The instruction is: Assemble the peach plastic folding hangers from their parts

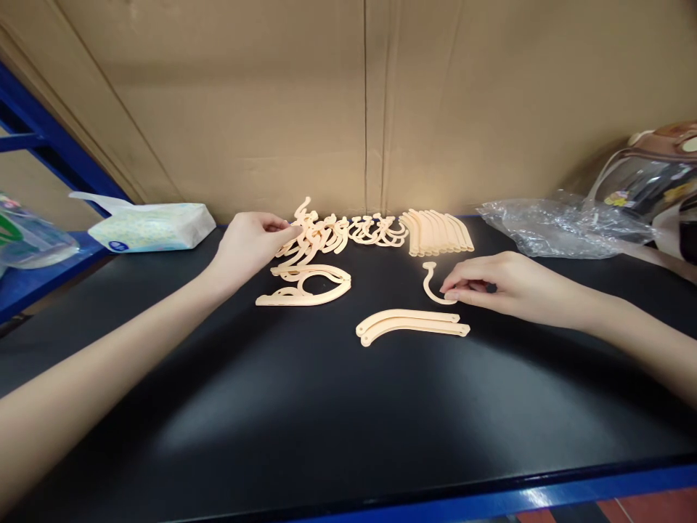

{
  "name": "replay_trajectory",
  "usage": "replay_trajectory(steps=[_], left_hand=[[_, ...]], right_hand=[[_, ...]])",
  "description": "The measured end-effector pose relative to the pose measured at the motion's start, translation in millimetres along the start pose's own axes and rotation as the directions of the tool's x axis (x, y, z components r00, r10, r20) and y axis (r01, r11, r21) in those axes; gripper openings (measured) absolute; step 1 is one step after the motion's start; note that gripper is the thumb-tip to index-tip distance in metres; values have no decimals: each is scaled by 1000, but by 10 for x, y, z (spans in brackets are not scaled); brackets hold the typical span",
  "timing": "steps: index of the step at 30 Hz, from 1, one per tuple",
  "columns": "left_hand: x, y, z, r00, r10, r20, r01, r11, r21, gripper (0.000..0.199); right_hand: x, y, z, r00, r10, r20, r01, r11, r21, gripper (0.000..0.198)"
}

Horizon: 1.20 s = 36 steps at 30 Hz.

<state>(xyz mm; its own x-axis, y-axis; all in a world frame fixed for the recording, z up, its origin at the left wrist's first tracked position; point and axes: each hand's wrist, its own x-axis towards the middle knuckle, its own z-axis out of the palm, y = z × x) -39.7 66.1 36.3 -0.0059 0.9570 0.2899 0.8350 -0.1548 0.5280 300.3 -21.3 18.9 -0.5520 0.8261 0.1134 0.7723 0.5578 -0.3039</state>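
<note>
- My feed is moderately bright and warm, the light seeming to fall from above.
- Two pale, soft glare patches spread over the matte black tabletop (327, 428).
- I get dark, soft-edged shadow beneath the bare right forearm (604, 312).
- Sharp glints speckle the crumpled clear plastic bag (566, 226); a white highlight sits on the blue metal front rail (539, 497).
- The fanned row of curved cream slats (440, 232) looks brightest.
- Wide-angle stretch pulls my edges outward; fine detail is slightly soft.
</note>
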Motion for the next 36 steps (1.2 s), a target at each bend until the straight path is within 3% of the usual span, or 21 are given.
replay_trajectory(steps=[5, 13, 16, 27, 36], left_hand=[[-299, 272, 113, 966, 260, -11, -259, 955, -142, 25], [-659, 463, 281, 846, 483, 228, -480, 874, -69, 20], [-673, 439, 306, 814, 516, 269, -533, 846, -11, 22], [-642, 407, 394, 765, 570, 299, -608, 792, 48, 23], [-681, 469, 442, 823, 515, 240, -553, 823, 132, 17]], right_hand=[[2, -2, 2, 1000, 2, -4, -2, 1000, -7, 32], [13, -10, 3, 1000, -7, -9, 7, 1000, -12, 31], [7, -11, 2, 1000, -9, -12, 9, 1000, -10, 30], [-1, -24, 8, 1000, -29, -6, 29, 999, -34, 30], [1, -54, -7, 999, -48, -15, 47, 998, -33, 29]])
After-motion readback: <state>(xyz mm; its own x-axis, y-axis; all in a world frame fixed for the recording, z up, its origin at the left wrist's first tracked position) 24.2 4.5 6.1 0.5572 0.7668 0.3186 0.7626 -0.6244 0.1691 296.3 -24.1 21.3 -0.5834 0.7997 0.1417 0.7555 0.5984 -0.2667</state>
